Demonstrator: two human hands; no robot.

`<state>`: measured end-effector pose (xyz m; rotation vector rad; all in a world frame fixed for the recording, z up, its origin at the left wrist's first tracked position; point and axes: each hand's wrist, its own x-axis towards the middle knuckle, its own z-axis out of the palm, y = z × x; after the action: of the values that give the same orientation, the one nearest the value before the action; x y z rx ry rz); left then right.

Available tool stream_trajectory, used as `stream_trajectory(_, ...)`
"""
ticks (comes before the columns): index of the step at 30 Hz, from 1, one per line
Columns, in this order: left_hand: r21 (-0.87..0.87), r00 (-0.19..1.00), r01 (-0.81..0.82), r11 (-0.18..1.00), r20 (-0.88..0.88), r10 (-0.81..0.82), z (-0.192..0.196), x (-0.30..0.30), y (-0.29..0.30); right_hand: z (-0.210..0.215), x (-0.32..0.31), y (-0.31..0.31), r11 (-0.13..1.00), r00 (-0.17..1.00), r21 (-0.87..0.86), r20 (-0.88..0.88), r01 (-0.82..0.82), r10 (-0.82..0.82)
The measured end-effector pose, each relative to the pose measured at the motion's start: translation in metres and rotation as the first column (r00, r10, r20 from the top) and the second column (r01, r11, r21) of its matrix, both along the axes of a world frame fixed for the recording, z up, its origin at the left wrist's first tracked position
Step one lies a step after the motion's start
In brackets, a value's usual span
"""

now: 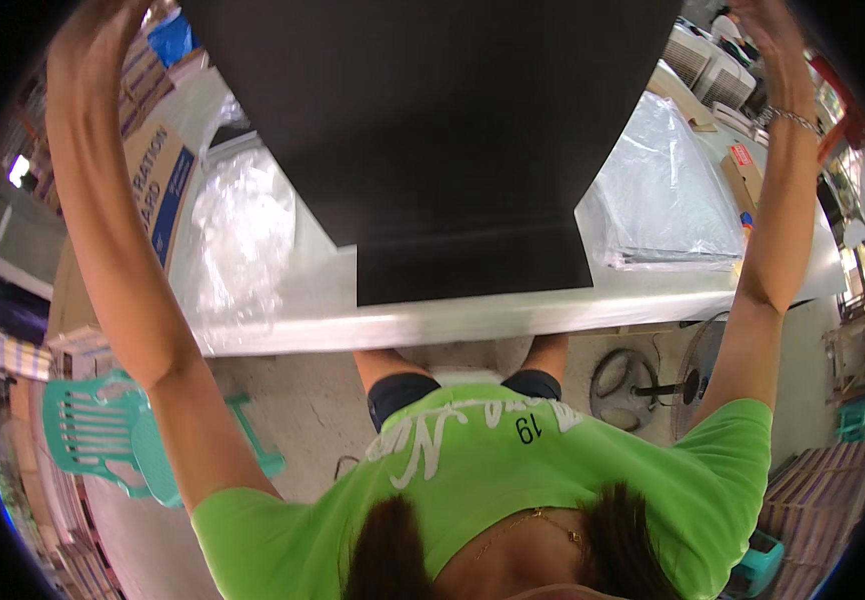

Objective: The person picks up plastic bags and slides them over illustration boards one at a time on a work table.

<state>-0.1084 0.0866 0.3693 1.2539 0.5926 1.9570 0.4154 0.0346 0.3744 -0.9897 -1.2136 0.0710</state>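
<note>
A large black sheet [443,130] rises in front of me, its lower edge resting on the white table [403,325]. Both my arms are raised, one on each side of it. My left hand [93,35] is up at the sheet's top left. My right hand [768,30], with a bracelet on the wrist, is up at its top right. Each hand seems to hold the sheet's upper part, though the fingers are cut off at the picture's rim. I wear a green shirt [513,470].
Crumpled clear plastic [243,220] lies on the table's left. A clear bag of flat sheets [663,190] lies on its right. A cardboard box [158,170] stands far left. On the floor are a teal plastic chair [103,430] and a fan [693,380].
</note>
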Motion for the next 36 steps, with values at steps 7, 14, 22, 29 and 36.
stream_trajectory(7, 0.002, 0.958, 0.193, 0.981, 0.216, -0.189, 0.024, 0.036, -0.027, 0.010, 0.004, 0.009, 0.961, 0.921, -0.145, 0.349, 0.235, -0.173)
stream_trajectory(14, -0.071, 0.321, 0.943, 0.324, -0.049, -0.946, 0.017, -0.041, 0.014, -0.008, 0.001, 0.029, 0.891, 0.745, -0.065, 0.577, 0.450, -0.334)
stream_trajectory(22, 0.005, 0.350, 0.937, 0.350, -0.023, -0.937, -0.010, -0.029, 0.021, -0.049, 0.016, 0.040, 0.729, 0.375, 0.345, 0.683, 0.591, -0.627)
stream_trajectory(29, -0.017, 0.350, 0.937, 0.350, 0.086, -0.933, -0.011, -0.038, 0.008, -0.052, 0.004, 0.046, 0.841, 0.587, 0.116, 0.666, 0.528, -0.461)
stream_trajectory(36, -0.069, 0.356, 0.931, 0.358, -0.039, -0.934, -0.022, -0.012, 0.004, -0.033, -0.013, 0.036, 0.467, 0.376, 0.131, -0.424, -0.875, 0.824)
